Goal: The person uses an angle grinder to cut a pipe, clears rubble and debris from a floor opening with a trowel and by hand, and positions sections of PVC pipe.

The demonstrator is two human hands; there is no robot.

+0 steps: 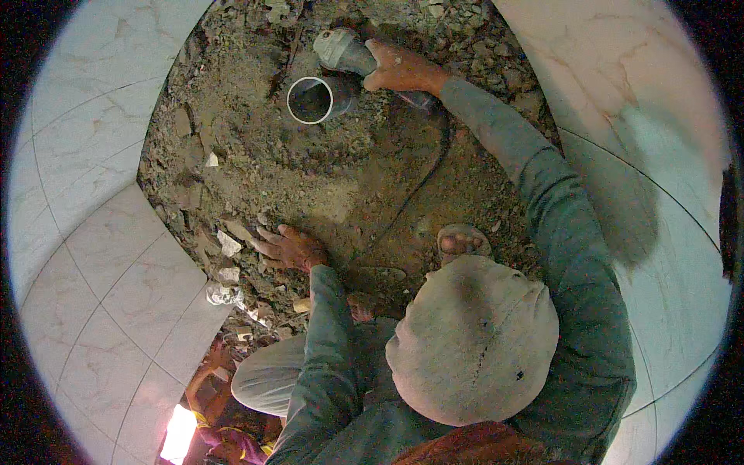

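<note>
My right hand [403, 71] is wrapped round a grey pipe piece [356, 58] with a whitish, wrapped-looking end, at the upper middle. Beside it stands an open-topped pipe [310, 99] with a white rim. A dark object [418, 101], partly under my right wrist, has a black cable [422, 178] running from it across the dirt. My left hand [291, 246] rests with spread fingers on the rubble, holding nothing, near white broken pieces [229, 243].
Pale tiled surfaces [85, 287] border the dirt patch [356, 186] on both sides. My sandalled foot [461, 239] and bent, cloth-covered knee [469, 337] are at the lower right. Another person's arm [209, 376] and magenta-and-yellow clothing show at the lower left.
</note>
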